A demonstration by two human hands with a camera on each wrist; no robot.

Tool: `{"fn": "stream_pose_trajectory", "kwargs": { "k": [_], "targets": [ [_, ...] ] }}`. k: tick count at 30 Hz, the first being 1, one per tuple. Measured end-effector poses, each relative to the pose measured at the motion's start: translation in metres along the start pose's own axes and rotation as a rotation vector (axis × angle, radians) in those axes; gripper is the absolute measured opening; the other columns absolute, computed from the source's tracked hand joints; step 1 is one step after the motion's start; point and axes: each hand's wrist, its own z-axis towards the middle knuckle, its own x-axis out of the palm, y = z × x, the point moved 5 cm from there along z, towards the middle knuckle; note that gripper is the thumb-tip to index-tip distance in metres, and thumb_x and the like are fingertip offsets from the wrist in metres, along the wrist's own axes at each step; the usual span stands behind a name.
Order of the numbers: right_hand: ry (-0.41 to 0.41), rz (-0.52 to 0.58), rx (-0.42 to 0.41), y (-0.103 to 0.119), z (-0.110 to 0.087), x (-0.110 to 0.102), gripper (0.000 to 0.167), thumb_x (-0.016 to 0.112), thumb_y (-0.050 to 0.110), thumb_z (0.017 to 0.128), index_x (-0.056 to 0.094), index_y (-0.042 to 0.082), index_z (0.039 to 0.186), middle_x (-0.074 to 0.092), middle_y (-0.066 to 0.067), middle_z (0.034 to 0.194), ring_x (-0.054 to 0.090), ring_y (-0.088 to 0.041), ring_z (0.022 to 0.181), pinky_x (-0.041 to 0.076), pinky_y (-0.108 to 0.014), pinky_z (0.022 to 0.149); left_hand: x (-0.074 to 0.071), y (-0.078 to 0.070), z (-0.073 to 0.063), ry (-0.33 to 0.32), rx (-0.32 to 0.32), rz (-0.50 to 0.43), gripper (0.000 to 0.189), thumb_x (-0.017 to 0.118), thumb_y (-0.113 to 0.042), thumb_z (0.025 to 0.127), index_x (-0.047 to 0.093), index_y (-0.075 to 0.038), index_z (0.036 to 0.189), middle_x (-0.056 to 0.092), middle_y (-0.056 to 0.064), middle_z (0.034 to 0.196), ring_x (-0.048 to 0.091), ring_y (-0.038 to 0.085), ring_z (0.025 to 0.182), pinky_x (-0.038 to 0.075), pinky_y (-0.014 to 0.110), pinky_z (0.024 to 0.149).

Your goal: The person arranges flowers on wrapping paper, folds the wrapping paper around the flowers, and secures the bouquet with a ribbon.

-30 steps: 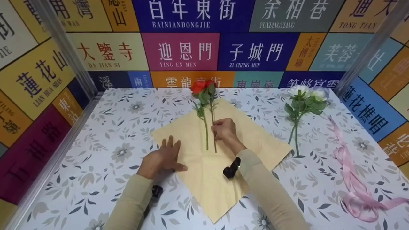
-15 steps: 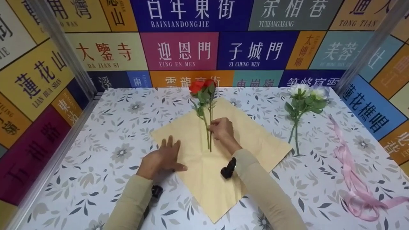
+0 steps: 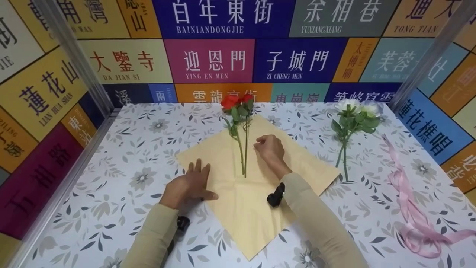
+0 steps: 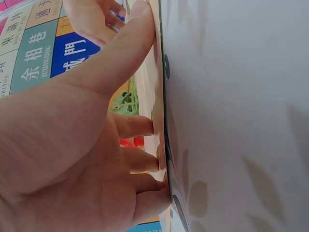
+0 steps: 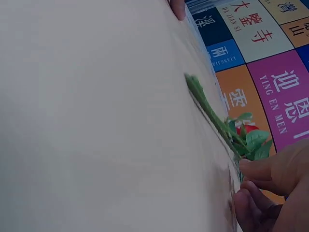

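Note:
Two red roses (image 3: 230, 101) lie side by side along the middle of a square of tan wrapping paper (image 3: 245, 223), blooms at its far edge. Their stems almost meet at the lower ends. Just right of the stems, over the paper, is my right hand (image 3: 270, 149), its fingers loosely bent and apart from the stems. In the right wrist view, thumb and forefinger show a small gap with nothing held, near the green stem (image 5: 210, 106). My left hand (image 3: 187, 184) rests on the paper's left edge, fingers spread; its fingertips press the paper in the left wrist view.
White flowers (image 3: 359, 109) with green stems lie at the back right of the floral-patterned table (image 3: 122, 178). A loose pink ribbon (image 3: 405, 201) trails along the right side. Panels with printed characters (image 3: 210, 61) stand around the back and sides.
My right hand has moved the right-hand rose's stem left toward the other stem, then let go and drawn back to the right. The left hand has stayed in place.

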Motion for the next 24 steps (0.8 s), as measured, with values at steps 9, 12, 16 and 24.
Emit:
{"fn": "stream_pose_trajectory", "kwargs": {
  "k": [9,12,16,24],
  "targets": [
    [-0.065,-0.095,-0.032,-0.024,0.013,-0.037,0.029,0.065,0.013,0.094,0.072,0.007,0.121,0.071,-0.014,0.12,0.066,-0.031,0.113,0.052,-0.046,0.096,-0.002,0.0,-0.003,-0.006,-0.012,-0.047,0.104,0.071,-0.046,0.09,0.009,-0.001,0.16,-0.008,0.029,0.164,-0.002,0.05,0.152,0.013,0.063,0.122],
    [-0.076,-0.115,-0.03,-0.035,0.016,-0.047,0.03,0.065,0.011,0.093,0.072,0.005,0.121,0.07,-0.016,0.123,0.064,-0.032,0.118,0.05,-0.046,0.1,0.0,0.001,-0.003,-0.004,0.005,-0.046,0.104,0.071,-0.046,0.09,0.01,0.001,0.159,-0.007,0.032,0.163,-0.002,0.052,0.152,0.013,0.062,0.123],
    [-0.125,-0.158,-0.016,-0.05,0.019,-0.063,0.03,0.062,0.01,0.092,0.072,0.004,0.12,0.069,-0.017,0.125,0.062,-0.034,0.12,0.048,-0.047,0.102,0.0,0.0,-0.002,-0.01,0.014,-0.044,0.104,0.072,-0.046,0.09,0.01,0.003,0.159,-0.006,0.034,0.163,-0.001,0.054,0.151,0.014,0.062,0.123],
    [-0.214,-0.246,-0.038,-0.076,0.019,-0.098,0.032,0.056,0.008,0.093,0.072,0.001,0.119,0.065,-0.024,0.124,0.057,-0.044,0.12,0.043,-0.054,0.102,0.0,-0.003,-0.001,-0.001,0.022,0.002,0.103,0.07,-0.048,0.09,0.013,0.005,0.158,-0.003,0.036,0.162,0.002,0.056,0.15,0.02,0.062,0.121]
  ]
}}
